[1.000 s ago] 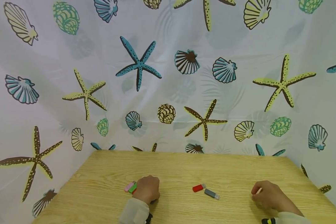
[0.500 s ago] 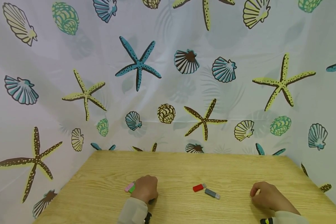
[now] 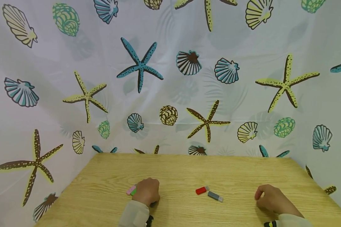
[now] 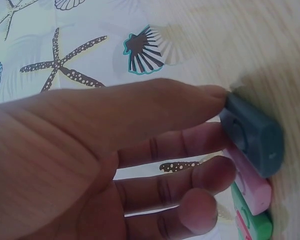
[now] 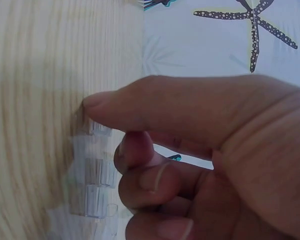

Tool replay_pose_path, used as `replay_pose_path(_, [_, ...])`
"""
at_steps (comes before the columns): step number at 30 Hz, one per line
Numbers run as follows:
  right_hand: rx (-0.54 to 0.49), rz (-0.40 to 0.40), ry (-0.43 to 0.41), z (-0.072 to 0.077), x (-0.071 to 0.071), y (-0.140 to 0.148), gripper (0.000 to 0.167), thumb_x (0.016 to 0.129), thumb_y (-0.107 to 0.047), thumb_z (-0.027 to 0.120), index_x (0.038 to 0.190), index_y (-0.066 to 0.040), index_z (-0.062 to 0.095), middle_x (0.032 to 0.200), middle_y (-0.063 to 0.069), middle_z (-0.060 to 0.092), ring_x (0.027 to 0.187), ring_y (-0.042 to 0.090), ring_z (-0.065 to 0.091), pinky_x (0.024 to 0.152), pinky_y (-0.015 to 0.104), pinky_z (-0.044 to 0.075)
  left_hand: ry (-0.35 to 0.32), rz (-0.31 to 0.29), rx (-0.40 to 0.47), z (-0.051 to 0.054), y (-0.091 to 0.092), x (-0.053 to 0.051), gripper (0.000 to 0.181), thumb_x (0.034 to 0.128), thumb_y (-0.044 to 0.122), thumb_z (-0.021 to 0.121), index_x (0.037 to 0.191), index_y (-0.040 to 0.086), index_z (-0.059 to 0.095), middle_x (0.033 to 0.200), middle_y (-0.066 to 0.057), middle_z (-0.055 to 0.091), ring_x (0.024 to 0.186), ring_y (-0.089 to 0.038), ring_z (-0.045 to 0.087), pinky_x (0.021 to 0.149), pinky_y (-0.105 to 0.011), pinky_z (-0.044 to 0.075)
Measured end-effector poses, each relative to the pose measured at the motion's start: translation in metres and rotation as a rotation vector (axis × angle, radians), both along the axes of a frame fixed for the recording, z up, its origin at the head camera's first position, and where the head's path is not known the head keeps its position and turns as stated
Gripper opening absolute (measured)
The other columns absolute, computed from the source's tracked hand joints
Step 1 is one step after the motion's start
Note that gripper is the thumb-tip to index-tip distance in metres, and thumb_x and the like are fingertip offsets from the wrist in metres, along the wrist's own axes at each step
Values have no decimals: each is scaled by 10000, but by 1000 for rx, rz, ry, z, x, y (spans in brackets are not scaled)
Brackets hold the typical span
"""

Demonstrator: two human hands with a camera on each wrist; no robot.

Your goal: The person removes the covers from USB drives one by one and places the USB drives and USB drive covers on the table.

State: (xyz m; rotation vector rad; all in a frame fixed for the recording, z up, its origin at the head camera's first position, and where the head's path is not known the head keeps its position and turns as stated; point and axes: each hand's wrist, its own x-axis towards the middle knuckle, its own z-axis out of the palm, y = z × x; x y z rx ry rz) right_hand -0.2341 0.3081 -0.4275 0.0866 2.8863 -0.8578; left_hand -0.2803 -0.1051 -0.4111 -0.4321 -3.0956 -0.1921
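My left hand (image 3: 147, 191) pinches a dark blue-grey USB stick (image 4: 257, 135) between thumb and forefinger, at the table surface. Beside that stick, in the left wrist view, lie a pink stick (image 4: 257, 191), a green one (image 4: 260, 225) and a bit of red. The hand covers most of this row in the head view. My right hand (image 3: 275, 200), on the table's right side, has its thumb and forefinger brought together at the top of a row of clear plastic pieces (image 5: 95, 201). Its thumb partly hides the uppermost clear piece (image 5: 101, 128).
Between the hands lie a red USB stick (image 3: 200, 190) and a grey one (image 3: 214, 195) on the wooden table (image 3: 184, 170). A white cloth (image 3: 159, 94) printed with shells and starfish hangs behind the table and along both sides.
My left hand has shifted slightly left, and the red stick beside it has gone out of sight in the head view. My right hand's fingers have closed up slightly; it has barely moved otherwise.
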Motion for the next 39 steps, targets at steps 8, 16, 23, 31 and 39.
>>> replay_pose_path(8, [-1,7,-16,-1,0,1,120,738,-17,630,850,-54,608,907,48,613,740,225,477,671,382,416,-10,-3,3,2,0,1,310,782,111,770,573,121,542,514,11,497,482,-142,470,501,-362,416])
replay_pose_path(16, [-5,4,-14,-1,0,2,123,729,-16,634,842,-55,605,885,46,606,728,220,478,662,373,414,-15,9,-2,1,1,1,329,783,112,772,558,116,532,506,8,485,474,-132,420,496,-353,388])
replay_pose_path(23, [-4,3,-22,1,0,3,127,730,-15,639,847,-52,604,893,50,612,728,218,479,662,373,417,-14,10,-7,-1,1,-2,352,780,111,771,551,121,504,498,13,461,470,-133,408,497,-363,383])
replay_pose_path(31, [-2,8,-16,2,1,6,123,729,-11,635,840,-50,600,899,52,613,747,229,485,686,393,424,-4,0,1,-2,0,-2,367,774,106,767,543,125,483,501,19,447,474,-135,409,492,-362,386])
replay_pose_path(39, [-9,14,-29,1,3,9,112,738,-11,627,841,-39,592,885,46,607,744,234,480,683,397,423,-19,0,-2,-3,-1,-4,331,786,110,762,559,118,521,507,11,479,474,-132,426,496,-352,388])
